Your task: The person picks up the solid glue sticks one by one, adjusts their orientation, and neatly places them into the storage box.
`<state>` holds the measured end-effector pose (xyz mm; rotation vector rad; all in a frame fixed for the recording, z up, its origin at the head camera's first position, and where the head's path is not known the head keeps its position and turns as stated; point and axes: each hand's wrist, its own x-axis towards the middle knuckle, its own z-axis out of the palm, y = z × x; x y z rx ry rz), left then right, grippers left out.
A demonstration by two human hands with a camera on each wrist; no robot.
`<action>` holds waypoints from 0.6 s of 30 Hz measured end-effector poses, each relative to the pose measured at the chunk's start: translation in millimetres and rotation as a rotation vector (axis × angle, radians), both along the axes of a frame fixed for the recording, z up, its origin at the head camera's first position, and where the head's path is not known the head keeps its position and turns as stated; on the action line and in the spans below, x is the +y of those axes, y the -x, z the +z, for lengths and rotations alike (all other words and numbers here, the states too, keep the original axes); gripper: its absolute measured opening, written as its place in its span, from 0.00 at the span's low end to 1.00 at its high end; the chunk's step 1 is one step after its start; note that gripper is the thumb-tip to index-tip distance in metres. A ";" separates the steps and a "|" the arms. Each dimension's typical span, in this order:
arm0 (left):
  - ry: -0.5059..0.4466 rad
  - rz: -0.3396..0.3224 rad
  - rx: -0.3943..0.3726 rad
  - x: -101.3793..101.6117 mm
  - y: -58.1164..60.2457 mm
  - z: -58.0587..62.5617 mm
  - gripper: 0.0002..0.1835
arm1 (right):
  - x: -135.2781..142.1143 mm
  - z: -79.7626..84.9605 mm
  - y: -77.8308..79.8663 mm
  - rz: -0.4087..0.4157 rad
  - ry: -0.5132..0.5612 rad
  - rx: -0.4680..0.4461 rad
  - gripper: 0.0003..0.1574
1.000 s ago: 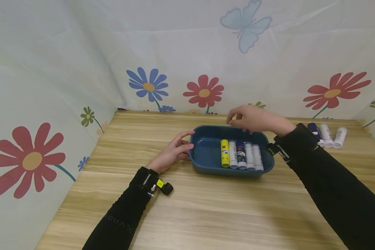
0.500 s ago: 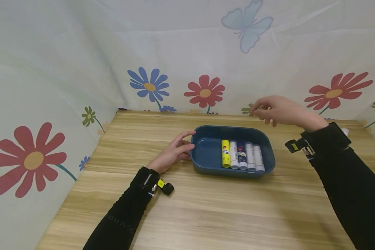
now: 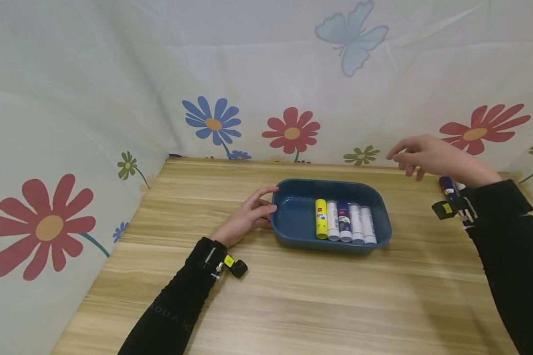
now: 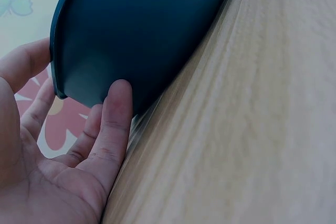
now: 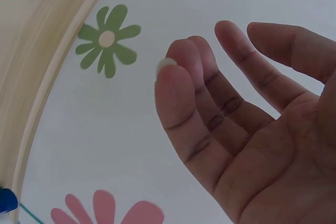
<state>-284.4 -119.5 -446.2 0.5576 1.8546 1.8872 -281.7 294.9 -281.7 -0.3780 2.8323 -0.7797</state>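
A dark blue rectangular tray (image 3: 293,219) sits on the wooden table. Several glue sticks lie side by side in its right half: a yellow one (image 3: 321,222), a navy one (image 3: 344,222) and white ones (image 3: 357,225). My left hand (image 3: 243,220) is at the tray's left end. In the left wrist view its fingers (image 4: 116,108) touch the tray's outer wall without wrapping round it. My right hand (image 3: 441,159) hovers beyond the tray's right side, fingers loosely bent. The right wrist view shows nothing in its palm (image 5: 283,161).
Another navy glue stick (image 3: 447,187) lies at the table's back right, partly covered by the right wrist, with a bit of a white one (image 3: 460,186) beside it. A flower-printed curtain (image 3: 244,59) rises along the back and left table edges.
My right hand has moved from above the tray's back rim to the right, holding nothing visible. The left hand, the tray and the glue sticks in it stay put.
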 end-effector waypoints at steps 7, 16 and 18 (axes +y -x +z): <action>0.002 -0.011 -0.007 0.0 1.1 0.1 0.28 | 24.2 -5.8 -2.3 -0.056 0.027 -0.025 0.24; 0.002 -0.026 -0.007 -0.7 -8.3 16.0 0.28 | 49.7 -14.6 -1.5 -0.102 0.016 -0.009 0.24; -0.001 -0.024 0.000 -0.4 -10.6 18.3 0.28 | 55.0 -16.0 -0.8 -0.107 0.017 -0.013 0.24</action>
